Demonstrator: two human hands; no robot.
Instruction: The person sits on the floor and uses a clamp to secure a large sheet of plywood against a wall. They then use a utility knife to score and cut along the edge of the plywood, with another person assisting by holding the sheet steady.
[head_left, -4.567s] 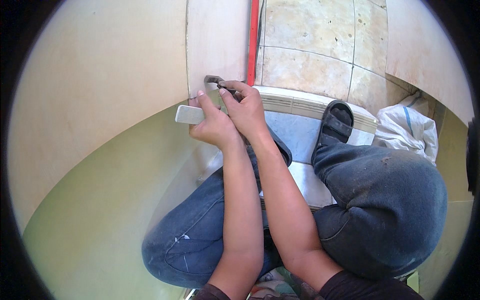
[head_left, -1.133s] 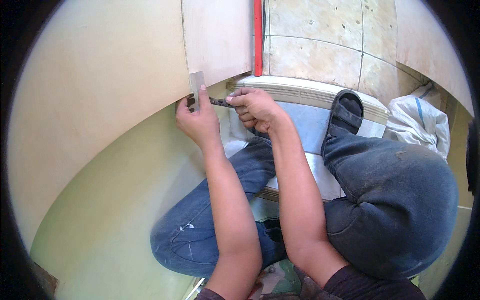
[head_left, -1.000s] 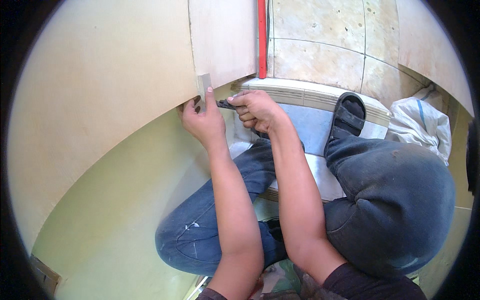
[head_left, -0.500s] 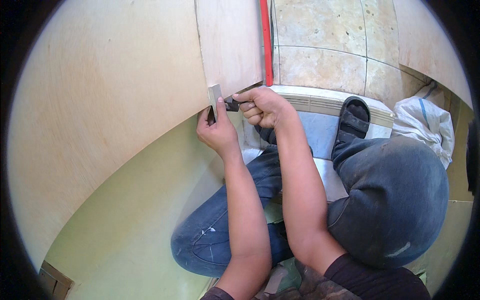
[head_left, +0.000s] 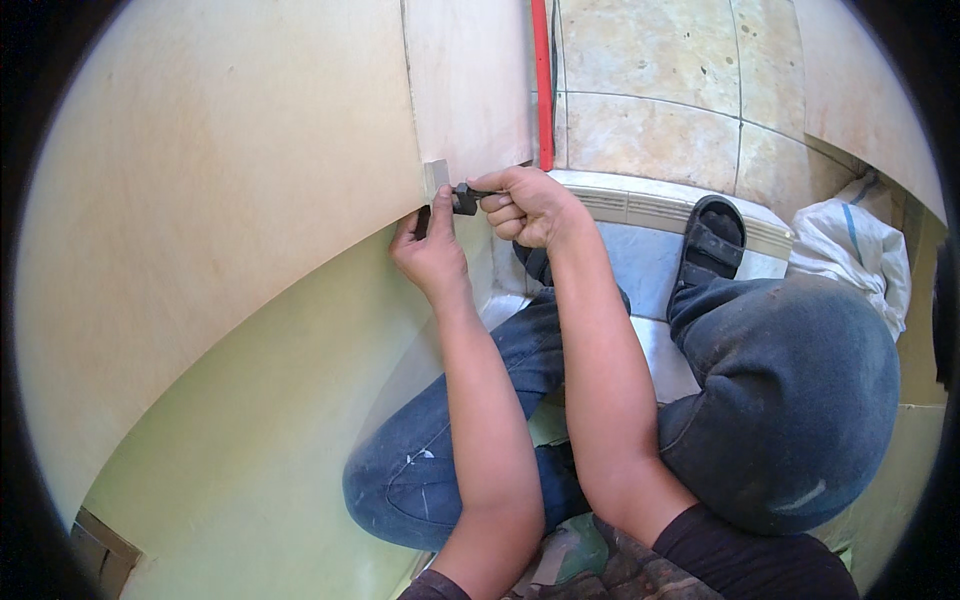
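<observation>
My left hand [head_left: 434, 258] pinches a small pale wood block [head_left: 436, 177] against the lower edge of two plywood panels, its thumb in front and its fingers partly hidden behind the edge. The block lies over the seam between the wide panel [head_left: 250, 130] and the narrower panel [head_left: 466, 85]. Just right of the block sits a small black clamp [head_left: 464, 199], only partly visible. My right hand [head_left: 536, 208] is closed with thumb and forefinger on the clamp's thin dark screw end. Its other fingers are curled.
A red bar [head_left: 542, 90] stands beside the narrow panel. Beyond lies a tiled floor [head_left: 650, 130] with a raised tiled step [head_left: 620, 198]. My foot in a black sandal [head_left: 712, 245] rests there. A white sack [head_left: 850, 260] lies at the right, below another wood panel [head_left: 870, 90].
The view has shifted slightly. More of the black clamp shows between my hands, and it appears turned a little. Both hands keep nearly the same place and grip.
</observation>
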